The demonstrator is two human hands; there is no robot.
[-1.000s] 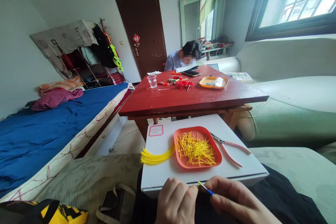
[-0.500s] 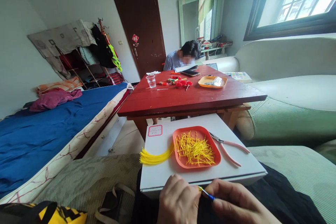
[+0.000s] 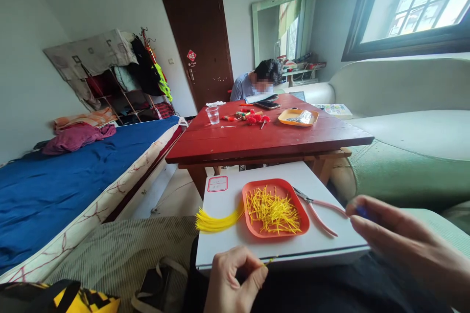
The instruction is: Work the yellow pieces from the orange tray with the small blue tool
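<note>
My left hand [image 3: 237,279] is closed in a pinch at the near edge of the white box [image 3: 220,249]. A short bit of yellow strand [image 3: 271,259] pokes out from its fingertips. To the right, my right hand [image 3: 398,239] is raised beside the pliers' handles, its fingers closed around a blue-handled tool [image 3: 362,211]; only a blurred patch of blue shows. On the box lies a red-orange tray [image 3: 253,227] full of short yellow strands [image 3: 273,209]. A bundle of longer yellow strands [image 3: 216,220] is left of it, and pink-handled pliers [image 3: 319,210] are on the right.
Beyond the box stands a red table [image 3: 227,144] with a plastic cup [image 3: 212,115], red fuzzy pieces [image 3: 257,118], a phone [image 3: 268,104] and a yellow tray [image 3: 284,120]. A person [image 3: 242,87] sits bent at its far side. A bed [image 3: 91,156] is at left.
My hands have parted. The right moved up and to the right with the blue-handled tool, away from the yellow strand; the left stays near the box edge, turned, still pinching the strand.
</note>
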